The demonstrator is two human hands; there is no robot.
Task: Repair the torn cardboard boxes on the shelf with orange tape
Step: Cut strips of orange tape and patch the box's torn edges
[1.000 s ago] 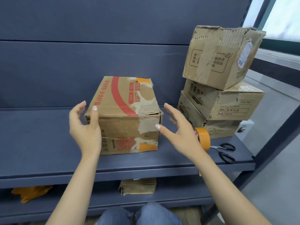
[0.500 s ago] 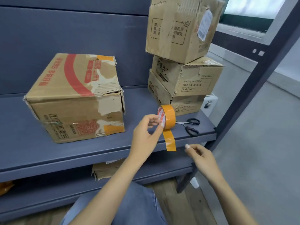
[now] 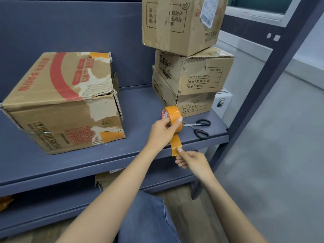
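Head view shows the left hand (image 3: 162, 131) gripping the roll of orange adhesive tape (image 3: 172, 118) just above the shelf's front edge, while the right hand (image 3: 190, 159) pinches the loose strip of orange tape (image 3: 175, 146) hanging below the roll. The likeliest trouble, I judge, is the strip folding back and sticking to itself or to the fingers if it is drawn out slack, or coming off crooked if the pull is not straight. The torn brown cardboard box with red printing (image 3: 64, 100), its front corner ragged and already patched with orange in places, sits well apart to the left, so a long strip would have to travel. Black-handled scissors (image 3: 199, 128) lie near the roll. The dark blue-grey metal shelf (image 3: 140, 102) also carries a stack of three worn cardboard boxes (image 3: 189, 67); a grey floor (image 3: 273, 155) and a window lie beyond.
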